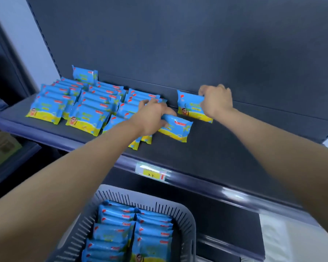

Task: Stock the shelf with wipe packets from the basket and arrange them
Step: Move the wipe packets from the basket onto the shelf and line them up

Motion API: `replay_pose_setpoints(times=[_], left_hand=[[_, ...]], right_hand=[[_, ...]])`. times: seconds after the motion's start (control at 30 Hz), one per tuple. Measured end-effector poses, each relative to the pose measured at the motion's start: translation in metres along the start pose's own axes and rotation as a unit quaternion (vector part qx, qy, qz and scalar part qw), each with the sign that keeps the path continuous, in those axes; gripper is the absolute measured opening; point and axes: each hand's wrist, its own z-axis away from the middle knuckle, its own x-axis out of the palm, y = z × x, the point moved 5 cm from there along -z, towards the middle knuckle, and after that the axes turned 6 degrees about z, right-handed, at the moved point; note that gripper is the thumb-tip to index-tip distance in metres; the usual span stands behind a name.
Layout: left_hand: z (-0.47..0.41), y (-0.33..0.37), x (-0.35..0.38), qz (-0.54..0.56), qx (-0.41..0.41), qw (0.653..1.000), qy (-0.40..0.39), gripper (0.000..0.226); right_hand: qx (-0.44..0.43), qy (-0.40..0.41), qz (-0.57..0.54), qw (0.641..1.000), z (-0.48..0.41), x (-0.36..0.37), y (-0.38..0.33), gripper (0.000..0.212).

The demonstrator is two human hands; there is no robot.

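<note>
Left hand (151, 115) clamps a wipe packet (176, 129); right hand (216, 101) pinches a second packet (189, 107) beside it. Likely light, squashy, slick: grip the plump middle.

Left hand (151, 116) has one wipe packet (176, 129), right hand (216, 101) a second packet (189, 104); three overlapping packet rows (87, 118); one basket (186, 214); one price label (152, 172).

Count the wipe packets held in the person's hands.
2. The left hand grips the front packet, lying down; the right hand pinches the rear packet, standing near the back panel. More may hide under the left hand.
</note>
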Motion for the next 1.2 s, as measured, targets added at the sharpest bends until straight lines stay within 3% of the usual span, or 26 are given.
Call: replay_pose_setpoints(times=[0.23, 0.37, 0.57, 1.2], left_hand=[[-0.071, -0.005, 0.041, 0.01, -0.016, 0.999, -0.049, 0.039], [-0.095, -0.024, 0.055, 0.024, -0.072, 0.996, -0.053, 0.036], [-0.12, -0.036, 0.059, 0.054, -0.074, 0.995, -0.033, 0.037], [-0.178, -0.04, 0.084, -0.094, -0.071, 0.993, 0.018, 0.047]], right_hand=[[-0.011, -0.071, -0.076, 0.995, -0.065, 0.058, 0.017, 0.028], [-0.031, -0.083, -0.091, 0.992, -0.084, 0.081, 0.02, 0.027], [-0.056, -0.077, -0.07, 0.993, -0.095, 0.098, 0.017, 0.023], [-0.092, -0.006, -0.05, 0.994, -0.08, 0.072, 0.037, 0.027]])
